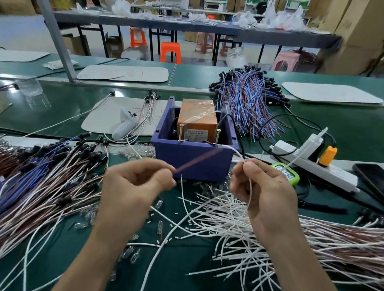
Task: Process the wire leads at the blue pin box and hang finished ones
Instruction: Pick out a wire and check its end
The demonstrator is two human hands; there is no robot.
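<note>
Bare strip of green mat between wire heap left and white leads right, blue pin box ahead.

Blue pin box upright, white lead at rim

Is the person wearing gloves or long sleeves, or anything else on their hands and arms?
No gloves. The left hand and right hand are both bare, with no rings, watch or bracelet that I can see. The left forearm and right forearm are bare too, right down to the bottom of the picture, so no sleeve shows.
</note>
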